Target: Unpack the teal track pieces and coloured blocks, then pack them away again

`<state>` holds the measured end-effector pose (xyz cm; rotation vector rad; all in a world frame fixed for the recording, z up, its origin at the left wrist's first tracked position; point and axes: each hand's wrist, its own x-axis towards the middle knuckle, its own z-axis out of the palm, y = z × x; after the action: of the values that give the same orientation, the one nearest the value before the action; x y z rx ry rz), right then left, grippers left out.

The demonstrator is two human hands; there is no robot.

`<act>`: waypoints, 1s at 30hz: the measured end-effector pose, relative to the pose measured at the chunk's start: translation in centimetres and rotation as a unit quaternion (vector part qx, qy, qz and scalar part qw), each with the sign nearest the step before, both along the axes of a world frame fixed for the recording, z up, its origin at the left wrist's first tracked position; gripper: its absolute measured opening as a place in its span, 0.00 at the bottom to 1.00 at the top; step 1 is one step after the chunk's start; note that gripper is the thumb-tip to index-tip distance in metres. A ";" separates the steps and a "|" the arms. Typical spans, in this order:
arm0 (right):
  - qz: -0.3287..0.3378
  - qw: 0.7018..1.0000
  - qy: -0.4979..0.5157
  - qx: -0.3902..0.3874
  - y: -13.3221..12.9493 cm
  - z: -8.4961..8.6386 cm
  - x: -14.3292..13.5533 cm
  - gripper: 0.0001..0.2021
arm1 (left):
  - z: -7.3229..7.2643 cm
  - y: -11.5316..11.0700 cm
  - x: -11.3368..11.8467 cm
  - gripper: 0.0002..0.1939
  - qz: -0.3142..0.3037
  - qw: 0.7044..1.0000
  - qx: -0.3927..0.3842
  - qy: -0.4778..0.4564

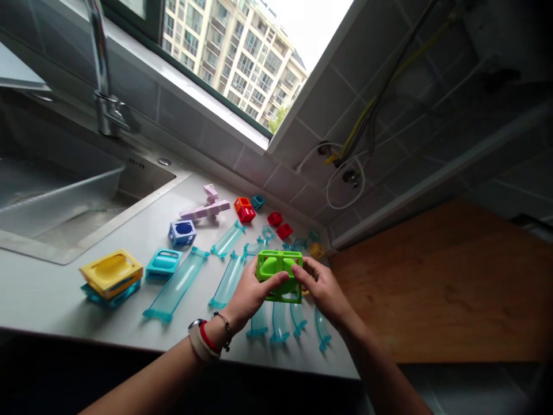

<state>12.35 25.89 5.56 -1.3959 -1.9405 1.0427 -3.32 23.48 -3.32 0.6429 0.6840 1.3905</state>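
Note:
A bright green plastic marble-run block point(280, 291), box-shaped with openings and rounded hollows, is held up over the counter. Around its left side wrap the fingers of my left hand point(254, 288), the thumb lying across the front. My right hand point(319, 285) grips the right side, its thumb pressed near the top front. Beneath and behind the block lie several clear teal track pieces, among them a curved track point(279, 323) below it and a straight track point(231, 276) to the left. A longer straight track point(179, 285) lies farther left.
Left on the counter point(108, 331) sit a yellow tray piece point(113, 272), a turquoise block point(164, 261) and a blue block point(182, 231). Farther back are lilac pieces point(205, 210) and red blocks point(245, 210). A sink point(64, 256) with a tap point(103, 104) borders the left; a wooden board point(444, 288) is right.

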 end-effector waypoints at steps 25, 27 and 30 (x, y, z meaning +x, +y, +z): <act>-0.283 0.934 -0.185 0.118 16.4 -4.4 11.3 0.26 | -1.6 2.3 2.3 0.30 -0.063 0.993 -0.048 0.082; -0.241 0.945 -0.184 0.124 15.4 -3.8 9.9 0.28 | -1.8 2.4 2.3 0.30 -0.053 0.992 -0.035 0.105; -0.127 0.970 -0.180 0.102 12.6 -2.1 6.9 0.26 | -1.8 2.2 2.2 0.37 -0.033 0.990 -0.010 0.134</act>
<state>19.27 38.51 3.47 -1.7474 -1.9748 0.4801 -1.14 25.64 -5.12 0.8385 0.8808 1.2471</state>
